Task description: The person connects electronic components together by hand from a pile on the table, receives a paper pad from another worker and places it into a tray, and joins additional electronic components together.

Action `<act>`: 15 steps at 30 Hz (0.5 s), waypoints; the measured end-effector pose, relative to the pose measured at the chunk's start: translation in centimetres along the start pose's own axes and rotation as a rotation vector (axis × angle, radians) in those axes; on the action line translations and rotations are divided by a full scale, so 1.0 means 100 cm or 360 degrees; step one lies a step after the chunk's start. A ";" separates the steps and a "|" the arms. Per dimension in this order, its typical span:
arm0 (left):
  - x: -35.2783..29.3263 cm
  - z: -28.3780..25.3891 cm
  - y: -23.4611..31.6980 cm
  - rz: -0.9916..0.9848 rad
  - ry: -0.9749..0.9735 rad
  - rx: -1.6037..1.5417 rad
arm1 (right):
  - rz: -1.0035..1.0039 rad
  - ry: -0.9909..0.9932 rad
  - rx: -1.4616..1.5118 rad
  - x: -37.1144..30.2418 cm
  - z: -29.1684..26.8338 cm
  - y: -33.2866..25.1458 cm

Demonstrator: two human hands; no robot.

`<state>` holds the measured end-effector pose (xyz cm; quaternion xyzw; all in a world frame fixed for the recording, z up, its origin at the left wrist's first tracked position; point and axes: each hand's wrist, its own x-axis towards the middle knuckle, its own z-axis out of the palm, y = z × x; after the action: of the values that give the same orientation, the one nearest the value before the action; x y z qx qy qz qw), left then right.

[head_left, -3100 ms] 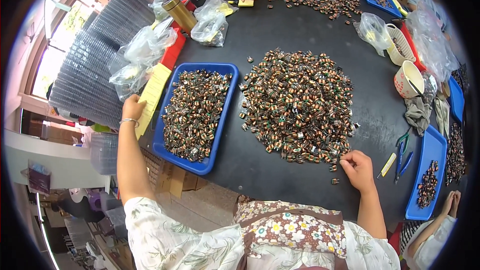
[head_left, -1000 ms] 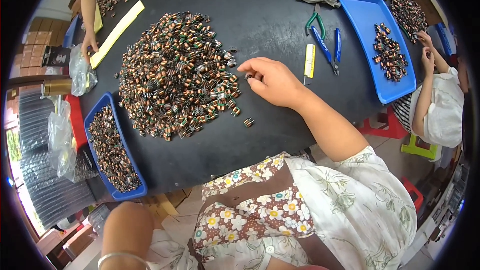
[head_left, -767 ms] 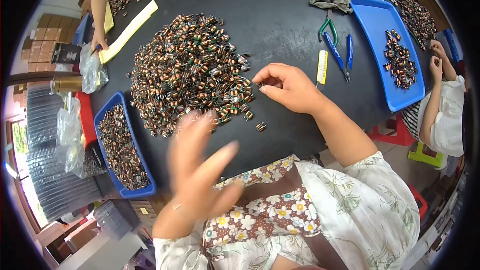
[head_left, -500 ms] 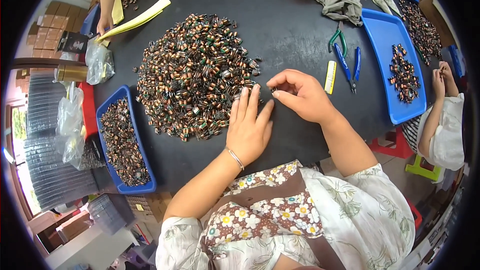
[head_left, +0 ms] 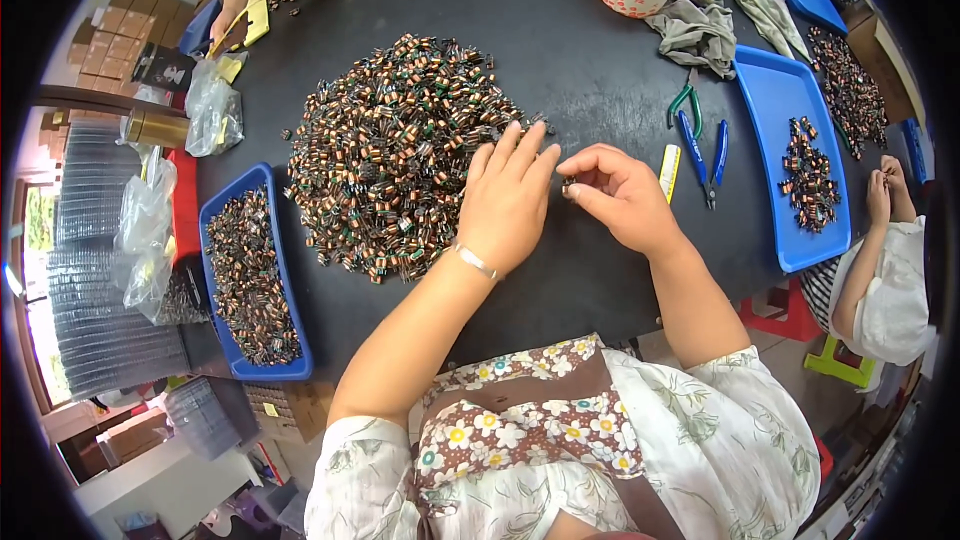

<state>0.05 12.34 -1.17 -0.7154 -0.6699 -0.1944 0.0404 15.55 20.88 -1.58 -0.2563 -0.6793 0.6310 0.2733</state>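
Observation:
A big heap of small copper-wound coils (head_left: pixel 390 150), with dark ends and some green parts, lies on the black table. My left hand (head_left: pixel 506 205) rests palm down at the heap's right edge, fingers stretched out over the outermost coils. Nothing shows in its grip. Just right of it, my right hand (head_left: pixel 630 205) pinches a small dark coil (head_left: pixel 569 186) between thumb and forefinger; the fingers hide most of it.
At left stands a blue tray of coils (head_left: pixel 252 285). To the right lie a yellow label strip (head_left: pixel 669 172), blue-handled pliers (head_left: pixel 706 162), green-handled pliers (head_left: pixel 686 106) and another blue tray (head_left: pixel 790 210). Two co-workers' hands (head_left: pixel 225 25) (head_left: pixel 885 190) are at the table's sides.
My left hand has slid away from me, up along the heap's right edge. My right hand keeps its pinch. The co-worker's yellow strip at far left has turned edge-on. The view has shifted slightly.

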 end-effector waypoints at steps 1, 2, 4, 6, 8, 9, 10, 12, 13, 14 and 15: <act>-0.005 -0.007 0.003 -0.0032 0.0110 -0.0242 | 0.0093 -0.0078 0.0094 -0.001 0.000 0.001; -0.013 -0.013 0.007 -0.0067 0.0221 -0.0482 | 0.0183 -0.0158 0.0188 -0.003 0.001 0.001; -0.033 -0.021 0.017 -0.0404 0.0108 -0.1065 | 0.0246 -0.0263 0.0340 -0.006 0.009 -0.004; -0.054 -0.018 0.025 -0.1077 -0.0139 -0.2259 | 0.0070 -0.0375 0.0182 -0.009 0.019 -0.013; -0.065 -0.018 0.027 -0.1248 -0.0138 -0.2480 | -0.0007 -0.0464 0.0042 -0.012 0.026 -0.014; -0.072 -0.015 0.025 -0.1352 -0.0085 -0.2613 | -0.0096 -0.0503 -0.0058 -0.011 0.029 -0.012; -0.078 -0.013 0.025 -0.1459 -0.0032 -0.2744 | -0.0183 -0.0543 -0.0156 -0.011 0.030 -0.010; -0.085 -0.014 0.026 -0.1541 0.0018 -0.2733 | -0.0240 -0.0530 -0.0232 -0.009 0.030 -0.006; -0.089 -0.015 0.026 -0.1573 -0.0025 -0.2724 | -0.0300 -0.0516 -0.0304 -0.006 0.028 -0.003; -0.093 -0.015 0.025 -0.1613 -0.0062 -0.2710 | -0.0372 -0.0388 -0.0441 0.001 0.025 -0.002; -0.096 -0.017 0.026 -0.1609 -0.0100 -0.2697 | -0.0485 -0.0183 -0.0680 0.010 0.018 0.005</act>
<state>1.98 2.46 -2.29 -0.1422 -0.5367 -0.5852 -0.5910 13.59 20.33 -2.13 -0.1666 -0.8422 0.4385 0.2657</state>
